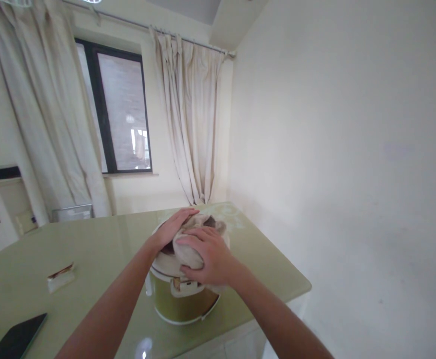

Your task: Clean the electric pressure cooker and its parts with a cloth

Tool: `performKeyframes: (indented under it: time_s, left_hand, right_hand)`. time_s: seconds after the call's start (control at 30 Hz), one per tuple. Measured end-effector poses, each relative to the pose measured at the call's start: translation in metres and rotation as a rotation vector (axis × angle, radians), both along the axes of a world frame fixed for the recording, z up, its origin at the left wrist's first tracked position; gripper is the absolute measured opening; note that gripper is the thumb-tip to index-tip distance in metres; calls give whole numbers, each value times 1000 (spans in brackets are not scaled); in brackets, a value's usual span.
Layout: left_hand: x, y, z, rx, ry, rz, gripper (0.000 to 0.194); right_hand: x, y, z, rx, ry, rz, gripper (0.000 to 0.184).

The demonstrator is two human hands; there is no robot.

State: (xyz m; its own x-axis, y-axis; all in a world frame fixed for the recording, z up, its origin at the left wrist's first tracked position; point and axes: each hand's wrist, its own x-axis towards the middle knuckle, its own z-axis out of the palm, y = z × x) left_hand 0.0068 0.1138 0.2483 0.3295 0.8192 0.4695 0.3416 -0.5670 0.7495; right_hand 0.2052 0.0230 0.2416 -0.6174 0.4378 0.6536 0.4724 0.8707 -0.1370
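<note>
A round appliance, looking like a rice cooker (180, 301), stands on the table with its shiny body and white rim toward me. Bunched over its top is a pale cloth (190, 254) with darker patches. My right hand (206, 252) curls its fingers and thumb around the near right side of this cloth. At the far left side of the top lies my left hand (173, 230), fingers stretched out and resting along the edge of the cloth. Both hands hide much of the lid. A small panel (185, 286) shows on the front, below the cloth.
The glossy green tabletop (105, 259) reaches to a corner on the right, near a white wall (345, 174). To the left lie a small packet (61, 277) and a dark flat device (18, 339). Beyond are a window (124, 109) and curtains (191, 114).
</note>
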Motion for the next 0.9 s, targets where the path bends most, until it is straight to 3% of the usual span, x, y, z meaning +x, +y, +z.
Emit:
performKeyframes:
  time_s: [0.13, 0.2, 0.27, 0.33, 0.4, 0.57, 0.63, 0.7, 0.73, 0.8, 0.9]
  left_hand:
    - [-10, 7, 6, -189, -86, -93, 60]
    - [-11, 10, 7, -223, -75, -87, 65]
    - [-10, 9, 7, -195, -68, -72, 67]
    - [-9, 5, 4, -194, -96, -76, 65]
    - [-7, 0, 2, -225, -121, -81, 64]
    - [-2, -3, 1, -118, -47, 55, 60]
    - [0, -2, 1, -63, -15, 82, 56]
    - [1, -1, 1, -39, -4, 89, 54]
    - [1, -1, 1, -39, -4, 89, 53]
    - [1, -1, 1, -57, -5, 82, 54]
    - [0, -3, 0, -88, 2, 59, 56]
  right_hand:
    - [-17, 24, 33, -70, -170, 253, 62]
    - [-16, 28, 35, -65, -172, 335, 55]
    - [-6, 24, 22, -39, -73, 295, 49]
    - [8, 13, -4, -2, 99, 168, 49]
    - [21, -1, -42, 53, 286, 18, 51]
    - [19, -36, -173, 259, 672, -392, 47]
    - [9, -47, -220, 248, 678, -507, 46]
    - [-5, -56, -252, 251, 599, -546, 45]
    - [-13, -59, -260, 269, 522, -520, 44]
    - [-35, -62, -260, 301, 307, -378, 42]
    - [-79, -57, -230, 279, 35, -155, 37]
